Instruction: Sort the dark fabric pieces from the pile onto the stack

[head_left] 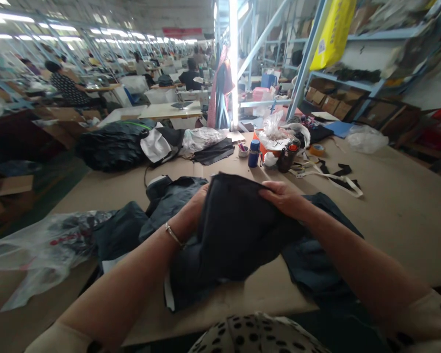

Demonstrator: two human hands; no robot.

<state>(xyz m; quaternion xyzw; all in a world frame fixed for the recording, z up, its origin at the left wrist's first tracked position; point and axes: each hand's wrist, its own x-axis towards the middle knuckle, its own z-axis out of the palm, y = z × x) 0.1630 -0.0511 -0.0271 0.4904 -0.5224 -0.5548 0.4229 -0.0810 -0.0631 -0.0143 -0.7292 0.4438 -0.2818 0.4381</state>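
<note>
Garment workshop: seated workers (69,89), worktables (400,201), dark fabric (238,225), strip lights (12,17), shelved boxes (330,105).

Black-dotted cream top (257,338), silver bangle (173,235)

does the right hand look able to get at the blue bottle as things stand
Probably yes: the blue bottle stands on the table beyond the right hand, with nothing standing in between, though that hand is gripping the dark fabric and would likely have to let go first.

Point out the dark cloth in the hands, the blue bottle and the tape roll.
Dark cloth (238,225): head view, middle of its facing side.
Blue bottle (254,155): head view, middle of its body.
Tape roll (317,152): head view, its outer side.
</note>
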